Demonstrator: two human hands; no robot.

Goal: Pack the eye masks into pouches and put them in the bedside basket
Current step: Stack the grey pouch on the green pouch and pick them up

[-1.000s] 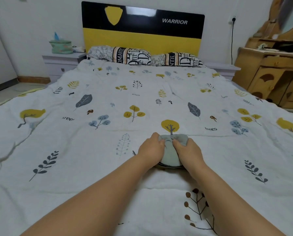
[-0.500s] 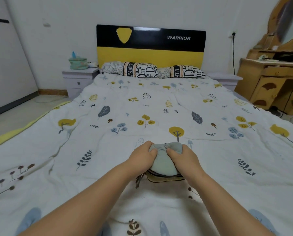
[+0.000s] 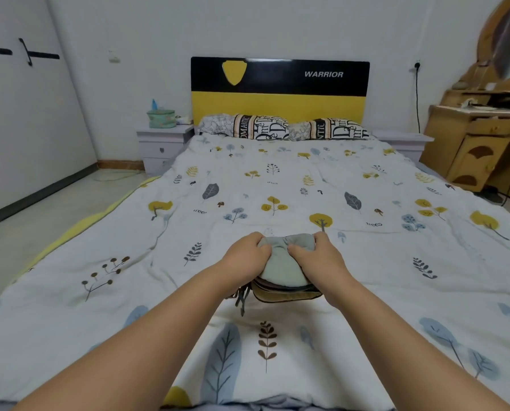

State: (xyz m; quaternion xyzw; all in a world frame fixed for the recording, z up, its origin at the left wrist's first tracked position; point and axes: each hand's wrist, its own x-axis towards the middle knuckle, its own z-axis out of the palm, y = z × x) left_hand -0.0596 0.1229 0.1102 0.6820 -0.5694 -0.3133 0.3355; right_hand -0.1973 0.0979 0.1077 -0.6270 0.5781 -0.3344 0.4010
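Observation:
A grey-green fabric pouch [image 3: 280, 269] lies on top of a small stack in the middle of the bed. Under it show dark layers and a tan pouch [image 3: 286, 296] with dark cords hanging to its left. My left hand [image 3: 245, 256] grips the grey-green pouch's left upper side. My right hand [image 3: 319, 259] grips its right upper side, and the cloth bunches between my thumbs. A green basket [image 3: 161, 118] stands on the left nightstand beside the headboard. I cannot make out any eye mask.
The bed carries a white quilt [image 3: 277, 179] printed with leaves and trees. Two pillows [image 3: 283, 130] lie under the black and yellow headboard. A white nightstand [image 3: 162, 145] stands left, a wooden dresser [image 3: 479, 143] right. Bare floor runs along the bed's left side.
The view has pulled back and tilted up, showing more wall and floor. The pile has lifted a little and the tan pouch under it has come into sight. Both hands keep their grip.

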